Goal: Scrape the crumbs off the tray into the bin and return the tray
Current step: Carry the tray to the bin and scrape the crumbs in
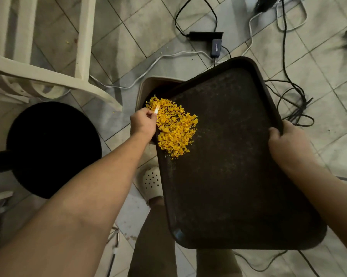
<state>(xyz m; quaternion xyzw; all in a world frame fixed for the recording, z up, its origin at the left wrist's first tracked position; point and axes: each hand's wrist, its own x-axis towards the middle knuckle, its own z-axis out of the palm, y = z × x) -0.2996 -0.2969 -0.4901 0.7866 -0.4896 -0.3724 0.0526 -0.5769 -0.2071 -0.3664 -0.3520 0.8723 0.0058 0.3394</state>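
Observation:
A large dark brown tray [238, 156] is held tilted over a beige bin [143, 88] on the floor. My right hand [286, 144] grips the tray's right rim. A heap of yellow crumbs [174, 128] lies along the tray's left edge, with its top end over the bin's opening. My left hand [143, 122] pinches a small white scraper [156, 110] whose tip is in the crumbs at the top of the heap. Most of the bin is hidden behind the tray.
A white plastic chair [48, 76] stands at the upper left and a round black stool [52, 148] at the left. Cables and a power adapter [216, 47] lie across the tiled floor behind the bin. My foot in a white clog [152, 182] is below the tray.

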